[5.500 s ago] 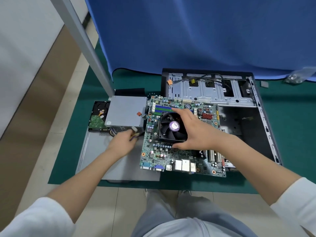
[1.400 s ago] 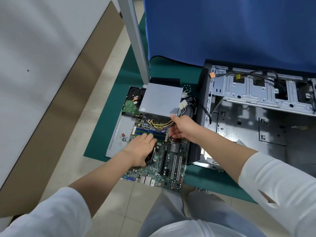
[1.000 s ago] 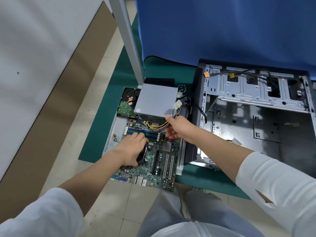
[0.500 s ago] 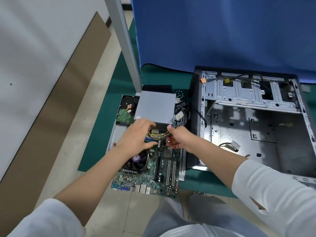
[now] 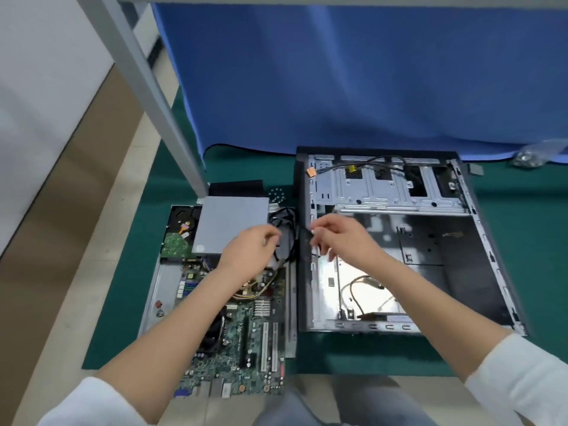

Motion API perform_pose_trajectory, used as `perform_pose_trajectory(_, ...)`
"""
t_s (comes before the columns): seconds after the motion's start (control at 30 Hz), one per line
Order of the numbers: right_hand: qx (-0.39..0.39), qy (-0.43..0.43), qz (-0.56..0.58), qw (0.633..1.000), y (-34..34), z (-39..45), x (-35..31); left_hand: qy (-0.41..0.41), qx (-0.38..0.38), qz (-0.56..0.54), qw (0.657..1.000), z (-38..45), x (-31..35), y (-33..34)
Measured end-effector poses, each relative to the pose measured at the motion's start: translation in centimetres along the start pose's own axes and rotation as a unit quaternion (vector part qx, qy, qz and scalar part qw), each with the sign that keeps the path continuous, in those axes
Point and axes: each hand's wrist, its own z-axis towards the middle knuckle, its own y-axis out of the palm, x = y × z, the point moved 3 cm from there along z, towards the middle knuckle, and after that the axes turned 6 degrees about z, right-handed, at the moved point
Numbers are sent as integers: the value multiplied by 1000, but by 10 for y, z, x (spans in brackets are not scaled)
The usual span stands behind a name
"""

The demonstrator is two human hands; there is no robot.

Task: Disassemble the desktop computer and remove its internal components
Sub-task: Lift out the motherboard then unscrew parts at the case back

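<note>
At frame centre both hands, left hand [image 5: 249,253] and right hand [image 5: 338,238], pinch a thin black cable [image 5: 302,230] (green motherboard [image 5: 246,339] and grey power-supply box [image 5: 230,224] already out), leaving the nearly gutted black-and-silver metal case [image 5: 455,272] its last wires

left hand [image 5: 249,253] fingers curled | right hand [image 5: 341,238] pinching (grip contents blurred) | forearms extended

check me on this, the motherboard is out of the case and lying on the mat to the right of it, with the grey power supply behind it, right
Not quite: the head view shows the motherboard out of the case, but lying to the left of it, not the right. It rests mostly on a grey metal panel that lies on the green mat. The grey power supply does sit just behind it.
</note>
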Motion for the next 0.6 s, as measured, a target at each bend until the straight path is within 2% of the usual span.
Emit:
perform_pose_trajectory(0.1,95,-1,-59,994,-56,4,23,-58,15,-136,989,23,47,20)
perform_pose_trajectory(0.2,150,-10,-112,982,-107,8,43,-150,3,-191,970,34,83,48)
perform_pose_trajectory(0.27,160,-27,-139,977,-131,13,53,-192,40,-172,965,35,93,57)
perform_pose_trajectory(0.37,144,-72,-200,966,-152,22,63,-196,119,-115,966,33,96,62)
perform_pose_trajectory(0.6,90,-168,-380,905,-162,44,70,-217,143,13,966,38,94,71)
